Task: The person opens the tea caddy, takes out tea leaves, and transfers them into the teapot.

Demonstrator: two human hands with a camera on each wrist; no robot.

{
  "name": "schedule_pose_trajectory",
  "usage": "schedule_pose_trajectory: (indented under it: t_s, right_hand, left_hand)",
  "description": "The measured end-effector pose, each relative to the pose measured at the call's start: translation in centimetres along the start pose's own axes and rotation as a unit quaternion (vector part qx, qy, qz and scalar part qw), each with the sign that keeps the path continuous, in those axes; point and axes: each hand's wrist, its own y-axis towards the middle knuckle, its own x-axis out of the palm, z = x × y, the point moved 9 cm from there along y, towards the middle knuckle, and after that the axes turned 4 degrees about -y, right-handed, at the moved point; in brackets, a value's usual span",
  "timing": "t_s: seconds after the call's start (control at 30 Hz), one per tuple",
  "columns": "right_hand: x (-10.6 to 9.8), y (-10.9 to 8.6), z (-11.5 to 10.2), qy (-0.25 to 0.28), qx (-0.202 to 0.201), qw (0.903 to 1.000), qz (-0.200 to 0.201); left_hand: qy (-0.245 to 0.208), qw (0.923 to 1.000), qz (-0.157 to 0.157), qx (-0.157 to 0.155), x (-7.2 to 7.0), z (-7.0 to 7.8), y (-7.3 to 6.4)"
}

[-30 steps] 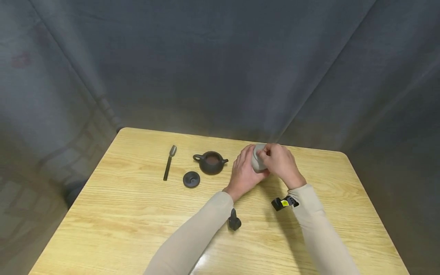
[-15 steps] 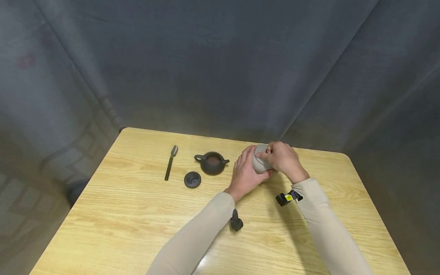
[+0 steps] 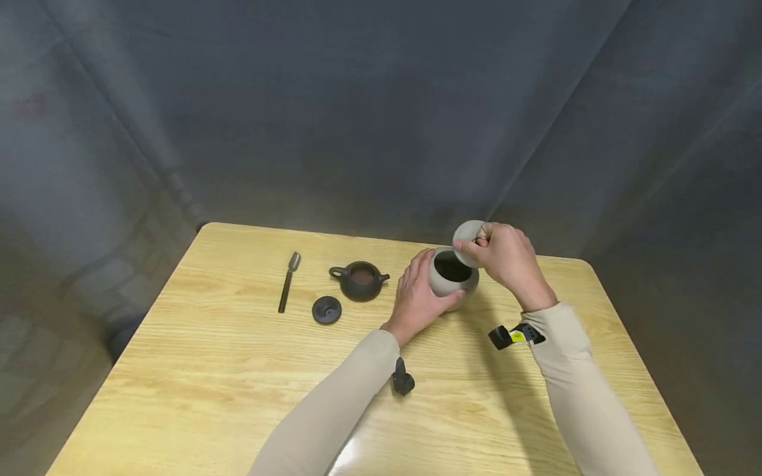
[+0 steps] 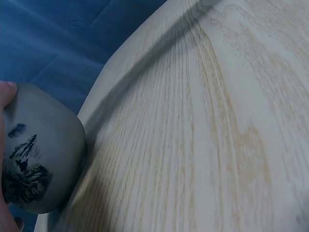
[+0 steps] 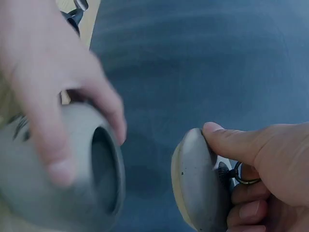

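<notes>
A round grey jar (image 3: 443,285) with a dark opening stands at the right back of the table. My left hand (image 3: 417,297) wraps round its near left side, thumb in front. In the left wrist view the jar (image 4: 48,140) shows a painted dark landscape. My right hand (image 3: 510,261) grips the grey lid (image 3: 467,233) by the small ring on its top, thumb on the lid's edge. The lid is tilted and apart from the jar, above the back right of its mouth. In the right wrist view a gap separates the lid (image 5: 198,179) from the jar's rim.
Left of the jar stands a dark teapot (image 3: 360,288), uncovered, its spout toward my left hand. Its dark lid (image 3: 327,310) lies in front of it. A small scoop with a black handle (image 3: 286,291) lies farther left. A grey curtain (image 3: 333,132) hangs behind the table (image 3: 238,370).
My right hand has lifted the lid off the jar and moved up and to the right with it, baring the dark opening. My left hand has stayed round the jar.
</notes>
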Motion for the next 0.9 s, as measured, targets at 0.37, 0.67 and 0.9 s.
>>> schedule_pose_trajectory:
  t_s: [0.37, 0.67, 0.9]
  right_hand:
    - [2.3, -1.6, 5.6, 0.077, 0.063, 0.9922, -0.074]
    - [3.4, -2.9, 8.8, 0.077, 0.096, 0.9875, -0.099]
    - [5.5, -3.8, 11.3, 0.074, 0.143, 0.9746, -0.155]
  left_hand:
    - [-0.002, 1.0, -0.006, -0.002, 0.1, -0.3, 0.2]
    - [-0.012, 0.9999, -0.004, 0.001, 0.2, -0.4, 0.2]
    - [-0.01, 0.9999, -0.006, -0.004, 0.3, -0.6, 0.3]
